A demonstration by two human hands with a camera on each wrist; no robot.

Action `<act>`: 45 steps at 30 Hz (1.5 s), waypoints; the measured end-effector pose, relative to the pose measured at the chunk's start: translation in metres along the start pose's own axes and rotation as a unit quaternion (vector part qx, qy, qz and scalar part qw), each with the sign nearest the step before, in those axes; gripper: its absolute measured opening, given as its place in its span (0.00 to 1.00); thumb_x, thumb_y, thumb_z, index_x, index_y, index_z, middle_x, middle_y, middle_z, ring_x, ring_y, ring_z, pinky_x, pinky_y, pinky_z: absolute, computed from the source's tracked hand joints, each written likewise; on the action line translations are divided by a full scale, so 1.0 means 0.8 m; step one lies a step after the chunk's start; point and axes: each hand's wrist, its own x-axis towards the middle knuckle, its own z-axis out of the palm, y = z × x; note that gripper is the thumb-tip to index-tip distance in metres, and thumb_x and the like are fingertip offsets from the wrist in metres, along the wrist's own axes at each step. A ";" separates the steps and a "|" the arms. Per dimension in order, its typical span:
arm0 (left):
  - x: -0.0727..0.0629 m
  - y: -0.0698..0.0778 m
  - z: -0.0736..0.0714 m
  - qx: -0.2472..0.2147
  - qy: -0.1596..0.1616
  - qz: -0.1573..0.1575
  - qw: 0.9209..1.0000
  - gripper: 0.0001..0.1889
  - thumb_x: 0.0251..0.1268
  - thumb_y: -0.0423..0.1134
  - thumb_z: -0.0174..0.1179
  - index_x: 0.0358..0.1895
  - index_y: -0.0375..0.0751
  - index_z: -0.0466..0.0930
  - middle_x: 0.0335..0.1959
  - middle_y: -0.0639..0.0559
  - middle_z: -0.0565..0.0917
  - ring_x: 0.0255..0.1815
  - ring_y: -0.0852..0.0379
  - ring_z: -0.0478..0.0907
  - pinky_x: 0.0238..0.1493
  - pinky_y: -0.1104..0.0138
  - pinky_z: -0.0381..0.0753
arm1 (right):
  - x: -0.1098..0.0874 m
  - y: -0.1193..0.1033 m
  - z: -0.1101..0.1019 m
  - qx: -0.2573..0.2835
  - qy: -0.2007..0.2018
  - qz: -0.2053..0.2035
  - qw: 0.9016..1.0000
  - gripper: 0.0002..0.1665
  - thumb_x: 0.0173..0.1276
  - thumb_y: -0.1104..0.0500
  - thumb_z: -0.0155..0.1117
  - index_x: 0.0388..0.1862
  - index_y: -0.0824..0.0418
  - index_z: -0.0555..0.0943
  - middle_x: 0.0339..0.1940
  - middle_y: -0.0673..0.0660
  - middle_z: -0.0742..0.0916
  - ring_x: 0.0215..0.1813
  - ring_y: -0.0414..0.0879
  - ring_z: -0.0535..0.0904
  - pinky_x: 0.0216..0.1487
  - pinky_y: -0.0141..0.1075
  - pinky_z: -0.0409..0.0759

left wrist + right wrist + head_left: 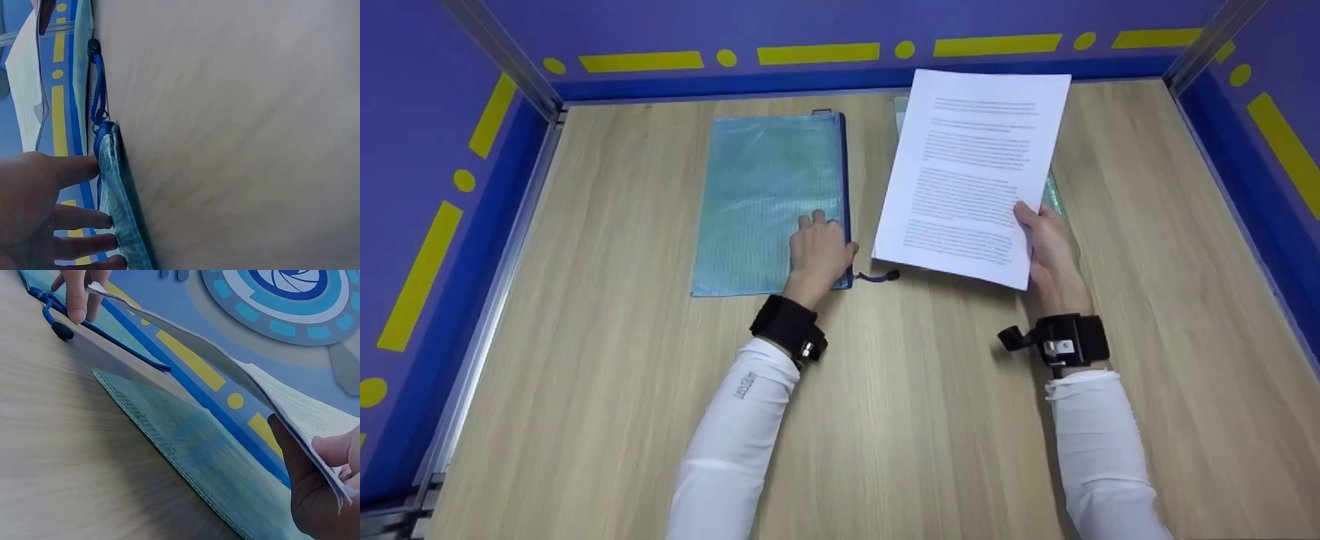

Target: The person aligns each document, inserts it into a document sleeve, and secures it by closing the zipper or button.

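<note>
A printed stack of paper sheets (975, 176) is raised over the right part of the table, tilted, its text facing up. My right hand (1056, 255) grips the stack's lower right edge, thumb on top and fingers beneath; in the right wrist view the sheets (259, 385) bend slightly. My left hand (819, 246) rests on the lower right of a blue mesh zip pouch (761, 187) lying flat. Its fingertips touch the pouch's top, thumb beside the dark zipper edge. A green mesh pouch (185, 439) lies under the raised sheets, mostly hidden in the head view.
From the blue pouch's near corner a blue cord zipper pull (877, 277) sticks out to the right. The wooden table (607, 225) is bordered by blue panels (810, 79) with yellow marks at the back and sides.
</note>
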 end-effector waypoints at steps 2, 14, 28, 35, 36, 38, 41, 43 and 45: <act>0.000 0.000 0.000 0.003 -0.002 -0.004 1.000 0.21 0.68 0.52 0.60 0.39 0.34 0.86 0.50 0.39 0.81 0.51 0.44 0.78 0.38 0.56 0.86 | -0.001 0.000 0.000 -0.004 0.000 0.003 1.000 0.29 0.78 0.54 0.52 0.75 0.55 0.65 0.54 0.49 0.86 0.55 0.41 0.83 0.50 0.31 0.81; -0.001 -0.005 0.001 -0.022 -0.016 -0.015 1.000 0.16 0.72 0.46 0.55 0.37 0.36 0.86 0.53 0.40 0.80 0.52 0.44 0.76 0.41 0.55 0.85 | -0.005 -0.002 0.001 0.009 0.002 0.008 1.000 0.29 0.78 0.54 0.52 0.75 0.54 0.65 0.55 0.50 0.85 0.55 0.42 0.83 0.50 0.31 0.81; -0.003 -0.001 0.004 0.000 0.026 -0.009 1.000 0.13 0.69 0.35 0.53 0.30 0.36 0.86 0.44 0.40 0.85 0.47 0.44 0.82 0.37 0.55 0.87 | -0.005 -0.002 0.000 0.018 -0.001 -0.004 1.000 0.29 0.78 0.55 0.51 0.75 0.56 0.64 0.51 0.48 0.87 0.53 0.41 0.84 0.50 0.31 0.81; -0.004 -0.007 0.006 -0.049 0.055 -0.022 0.997 0.12 0.69 0.35 0.56 0.29 0.33 0.85 0.38 0.40 0.87 0.42 0.43 0.85 0.38 0.54 0.87 | -0.005 0.000 0.002 0.003 0.016 0.003 1.000 0.28 0.77 0.54 0.53 0.73 0.58 0.66 0.49 0.48 0.87 0.51 0.40 0.84 0.48 0.31 0.81; -0.005 -0.009 0.006 -0.060 0.064 -0.021 0.996 0.12 0.68 0.35 0.57 0.28 0.34 0.85 0.36 0.40 0.87 0.40 0.44 0.85 0.38 0.54 0.87 | -0.005 0.000 0.002 0.000 0.017 0.004 1.000 0.28 0.77 0.54 0.53 0.73 0.58 0.66 0.50 0.48 0.87 0.52 0.40 0.84 0.48 0.30 0.81; -0.007 -0.014 0.007 -0.088 0.079 -0.019 0.993 0.13 0.67 0.35 0.58 0.22 0.37 0.80 0.29 0.44 0.85 0.34 0.47 0.84 0.37 0.54 0.86 | -0.006 0.000 0.003 -0.004 0.018 0.005 1.000 0.28 0.77 0.53 0.53 0.74 0.57 0.66 0.52 0.49 0.86 0.53 0.41 0.84 0.48 0.31 0.81; -0.010 -0.022 0.008 -0.134 0.096 -0.018 0.986 0.18 0.66 0.34 0.57 0.16 0.43 0.68 0.19 0.52 0.73 0.24 0.55 0.73 0.29 0.60 0.79 | -0.006 0.000 0.004 -0.006 0.016 0.006 1.000 0.29 0.77 0.53 0.53 0.74 0.56 0.66 0.53 0.50 0.86 0.53 0.41 0.84 0.48 0.31 0.81; -0.013 -0.027 0.008 -0.159 0.102 -0.018 0.982 0.19 0.66 0.33 0.56 0.17 0.46 0.62 0.18 0.55 0.66 0.22 0.57 0.65 0.25 0.63 0.71 | -0.006 0.000 0.004 -0.004 0.013 0.006 1.000 0.29 0.77 0.53 0.53 0.74 0.57 0.66 0.53 0.50 0.86 0.54 0.41 0.83 0.49 0.31 0.81; -0.015 -0.031 0.008 -0.175 0.107 -0.017 0.979 0.18 0.66 0.33 0.55 0.17 0.46 0.63 0.18 0.56 0.65 0.21 0.58 0.62 0.24 0.66 0.64 | -0.007 0.000 0.005 -0.003 0.011 0.005 1.000 0.29 0.77 0.53 0.53 0.74 0.57 0.66 0.52 0.50 0.86 0.54 0.41 0.84 0.49 0.31 0.81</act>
